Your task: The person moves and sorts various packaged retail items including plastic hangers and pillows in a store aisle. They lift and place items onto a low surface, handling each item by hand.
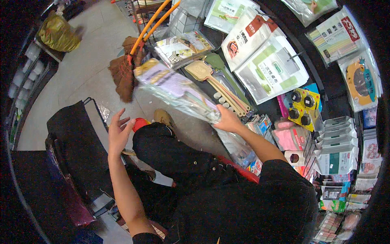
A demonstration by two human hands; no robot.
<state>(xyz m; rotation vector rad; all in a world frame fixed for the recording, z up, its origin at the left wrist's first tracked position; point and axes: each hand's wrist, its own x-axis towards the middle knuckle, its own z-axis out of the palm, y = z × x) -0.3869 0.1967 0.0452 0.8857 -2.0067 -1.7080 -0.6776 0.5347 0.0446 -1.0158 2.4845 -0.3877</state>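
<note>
My right hand [227, 119] grips the near end of a long, clear-plastic-wrapped pack [178, 90] with lilac, textured contents and some yellow at its far end. The pack slants away to the upper left, above the floor and along the shelf's edge. On the other side, my left hand [119, 131] is raised with its fingers apart and nothing in it. Close beside its thumb, by my knee, shows a red round object [140, 124], partly hidden. Beige long-handled, paddle-headed utensils [199, 70] lie on the shelf just beyond the pack.
Brown brooms [122, 76] with orange handles stand ahead. Packaged goods hang at the right, including disposable tablecloth packs [271, 71] and a yellow card [304, 106] with dark round pieces. A black seat-like object [79, 137] is at my left. A yellow bag [59, 33] sits farther off.
</note>
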